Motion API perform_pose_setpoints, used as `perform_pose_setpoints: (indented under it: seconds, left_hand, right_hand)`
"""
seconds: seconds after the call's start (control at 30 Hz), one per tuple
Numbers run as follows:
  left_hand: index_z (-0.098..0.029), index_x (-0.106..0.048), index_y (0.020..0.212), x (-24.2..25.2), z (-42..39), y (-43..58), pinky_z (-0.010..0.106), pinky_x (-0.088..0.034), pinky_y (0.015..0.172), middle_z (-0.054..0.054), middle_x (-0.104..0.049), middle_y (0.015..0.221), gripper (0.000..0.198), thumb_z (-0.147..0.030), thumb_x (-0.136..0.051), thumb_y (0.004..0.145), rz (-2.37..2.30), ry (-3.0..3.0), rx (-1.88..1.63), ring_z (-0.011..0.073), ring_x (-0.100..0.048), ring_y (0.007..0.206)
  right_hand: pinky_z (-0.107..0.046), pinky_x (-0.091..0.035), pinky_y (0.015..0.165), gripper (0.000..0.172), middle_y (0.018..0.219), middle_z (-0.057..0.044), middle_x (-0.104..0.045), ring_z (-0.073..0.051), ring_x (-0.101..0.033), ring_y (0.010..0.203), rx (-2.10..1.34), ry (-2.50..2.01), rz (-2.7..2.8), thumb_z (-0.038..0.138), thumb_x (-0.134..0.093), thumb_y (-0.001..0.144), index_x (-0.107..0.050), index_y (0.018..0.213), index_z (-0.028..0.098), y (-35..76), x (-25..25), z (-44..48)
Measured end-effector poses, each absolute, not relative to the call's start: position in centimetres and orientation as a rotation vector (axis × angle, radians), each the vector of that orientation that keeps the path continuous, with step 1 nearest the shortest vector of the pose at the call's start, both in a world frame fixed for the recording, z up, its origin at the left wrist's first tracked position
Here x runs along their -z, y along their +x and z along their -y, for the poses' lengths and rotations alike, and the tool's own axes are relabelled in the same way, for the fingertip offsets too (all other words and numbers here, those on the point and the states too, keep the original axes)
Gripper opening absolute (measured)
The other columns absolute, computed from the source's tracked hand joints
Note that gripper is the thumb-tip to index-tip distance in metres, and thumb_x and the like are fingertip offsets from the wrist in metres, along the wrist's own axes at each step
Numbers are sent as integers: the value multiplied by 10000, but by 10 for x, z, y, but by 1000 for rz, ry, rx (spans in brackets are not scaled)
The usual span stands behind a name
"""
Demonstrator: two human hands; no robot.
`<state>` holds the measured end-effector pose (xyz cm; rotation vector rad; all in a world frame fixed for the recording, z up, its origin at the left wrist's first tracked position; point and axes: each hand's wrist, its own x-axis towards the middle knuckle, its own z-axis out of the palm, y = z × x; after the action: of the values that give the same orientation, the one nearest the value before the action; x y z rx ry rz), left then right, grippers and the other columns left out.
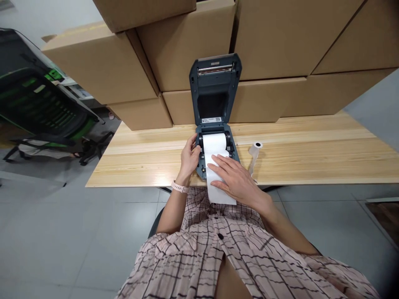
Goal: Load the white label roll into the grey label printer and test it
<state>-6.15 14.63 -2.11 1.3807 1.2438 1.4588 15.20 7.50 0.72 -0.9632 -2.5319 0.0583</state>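
Note:
A dark grey label printer (213, 110) stands on the wooden table with its lid tipped up and back. Inside it sits a white paper roll (214, 142) between two black holders, and its loose strip (215, 189) runs toward me past the table's front edge. My right hand (233, 176) lies flat on that strip, fingers stretched out. At the printer's left side is my left hand (190, 155), fingers apart and touching the housing near the roll holder. A pale pink band circles my left wrist.
On the table (311, 153), right of the printer, a small white roll (256, 146) lies with its tail hanging forward. Cardboard boxes (274, 41) are stacked behind the printer. An office chair (43, 108) and part of another person are at the left.

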Motion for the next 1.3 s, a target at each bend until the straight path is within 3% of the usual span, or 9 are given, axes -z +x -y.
perform_pose_setpoints:
  seconds: [0.17,0.3,0.5,0.87,1.07,1.17,1.3]
  left_hand:
    - [-214,-577,1435,22,-147,-59,501,-393,1282,144,-623,1548,545,-313,-651,904,-1216,1329,-1476,290,-573,1455]
    - [-231,-466,1534,22,-135,-54,476,-308,1336,137,-464,1693,690,-389,-706,907,-1202,1220,-1418,293,-430,1585]
    - [-269,-357,1618,15,-105,-48,485,-216,1376,102,-294,1789,882,-323,-774,842,-1171,1167,-1339,303,-266,1668]
    - [-322,-377,1627,13,-96,-45,528,-230,1372,61,-347,1765,853,-328,-759,864,-1160,1181,-1335,324,-287,1657]
    - [-351,-296,1659,9,-76,-36,500,-291,1357,48,-278,1796,944,-450,-801,868,-1207,1094,-1331,327,-269,1665]
    - [-359,-242,1682,8,-69,-35,508,-305,1352,49,-256,1802,1010,-487,-811,857,-1237,1071,-1292,343,-244,1672]
    - [-329,-169,1710,10,-57,-34,514,-291,1354,89,-283,1790,1115,-533,-829,834,-1275,1035,-1253,359,-240,1672]
  right_hand:
    - [-546,-506,1205,564,1605,-166,-572,-324,-530,1509,9,-925,2523,551,-435,1093,-619,1450,155,153,-7,-76]
    - [-543,-520,1190,559,1585,-166,-591,-326,-549,1491,26,-917,2513,554,-430,1092,-626,1437,160,153,-7,-76]
    - [-543,-510,1203,554,1580,-153,-598,-315,-535,1505,2,-897,2519,543,-437,1096,-603,1463,163,155,-7,-76]
    - [-581,-495,1213,601,1601,-175,-573,-343,-519,1518,-62,-903,2505,542,-574,1046,-583,1504,153,152,-6,-72]
    - [-515,-563,1132,365,1447,-60,-717,-252,-667,1351,-297,-687,2260,476,-545,1090,-669,1376,286,179,-48,-107]
    - [-574,-467,1199,449,1471,-31,-691,-264,-598,1401,-182,-781,1921,580,-496,1088,-606,1444,330,184,-85,-169]
    - [-474,-379,1255,665,1577,10,-598,-170,-506,1410,-277,-904,1714,808,-319,1026,-510,1472,354,169,-108,-274]
